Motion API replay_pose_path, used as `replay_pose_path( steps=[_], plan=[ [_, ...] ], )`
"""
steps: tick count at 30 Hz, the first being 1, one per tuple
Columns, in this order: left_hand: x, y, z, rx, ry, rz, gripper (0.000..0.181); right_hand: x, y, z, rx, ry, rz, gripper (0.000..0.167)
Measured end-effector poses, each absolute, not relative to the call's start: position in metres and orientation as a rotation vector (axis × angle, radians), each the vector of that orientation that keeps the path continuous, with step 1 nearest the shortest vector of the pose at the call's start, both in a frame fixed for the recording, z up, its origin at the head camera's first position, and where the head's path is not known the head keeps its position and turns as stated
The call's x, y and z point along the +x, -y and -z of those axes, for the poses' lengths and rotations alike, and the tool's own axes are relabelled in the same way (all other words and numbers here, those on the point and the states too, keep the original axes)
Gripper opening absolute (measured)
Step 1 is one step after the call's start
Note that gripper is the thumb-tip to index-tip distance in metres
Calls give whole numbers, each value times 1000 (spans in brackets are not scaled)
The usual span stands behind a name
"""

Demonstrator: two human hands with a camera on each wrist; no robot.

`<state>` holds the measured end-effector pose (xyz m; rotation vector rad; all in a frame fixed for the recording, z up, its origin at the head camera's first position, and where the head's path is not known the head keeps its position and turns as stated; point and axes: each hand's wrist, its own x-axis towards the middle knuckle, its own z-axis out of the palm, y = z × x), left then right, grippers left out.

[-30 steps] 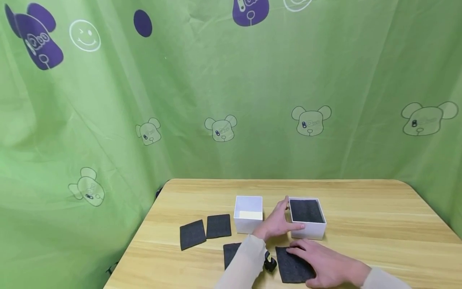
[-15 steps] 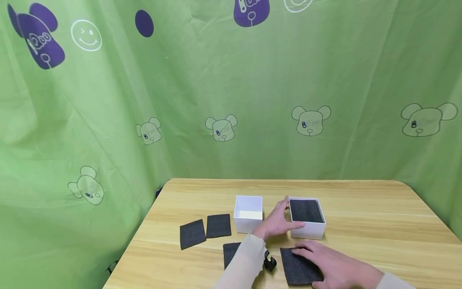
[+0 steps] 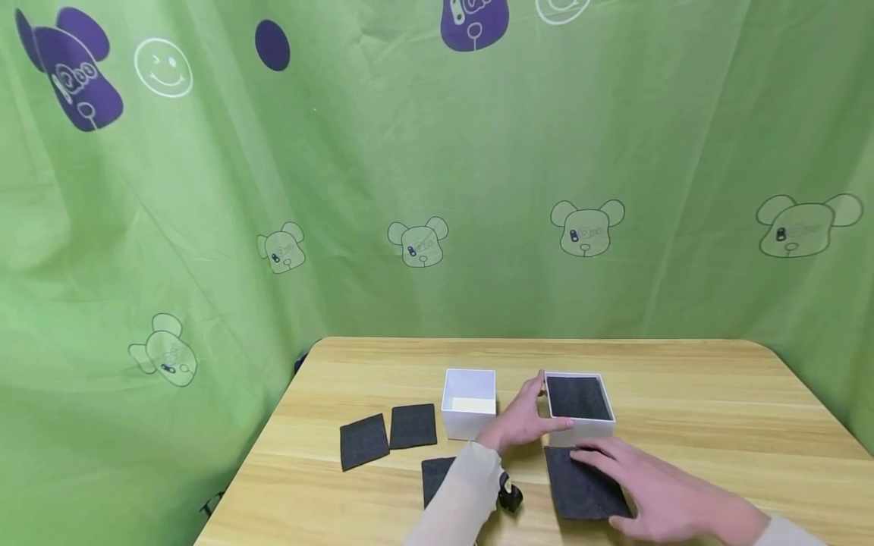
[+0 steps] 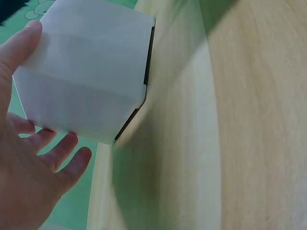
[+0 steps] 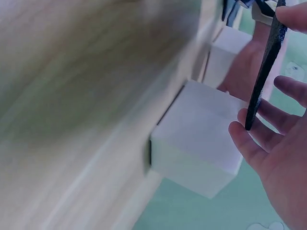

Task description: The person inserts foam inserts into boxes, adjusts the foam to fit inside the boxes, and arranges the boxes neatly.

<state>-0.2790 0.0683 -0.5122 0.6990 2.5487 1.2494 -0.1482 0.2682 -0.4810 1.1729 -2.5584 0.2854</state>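
My left hand (image 3: 522, 421) holds the right-hand white box (image 3: 595, 434) by its left side, thumb on the front wall. Inside that box a dark square pad (image 3: 579, 398) fills the opening near the rim. The left wrist view shows the thumb and fingertips against the box (image 4: 86, 72). In front of the box, my right hand (image 3: 658, 485) holds another dark square pad (image 3: 583, 485) between thumb and fingers. Seen edge-on in the right wrist view, this thin pad (image 5: 266, 64) is off the table, its far edge at the fingertips.
A second white open box (image 3: 469, 426) stands left of my left hand, a pale patch at its bottom. Two dark pads, one (image 3: 364, 442) beside the other (image 3: 413, 426), lie farther left. My left sleeve partly covers a third (image 3: 435, 478). A small black device (image 3: 510, 497) sits by that wrist.
My right hand has moved right and then up toward the box, taking the dark pad with it. The left hand keeps its place on the box.
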Motion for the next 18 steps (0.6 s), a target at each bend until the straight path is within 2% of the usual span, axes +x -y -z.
replay_pose_path(
  steps=[18],
  plan=[
    [-283, -69, 516, 742, -2532, -1285, 100, -162, -288, 458, 964, 2554, -317, 88]
  ],
)
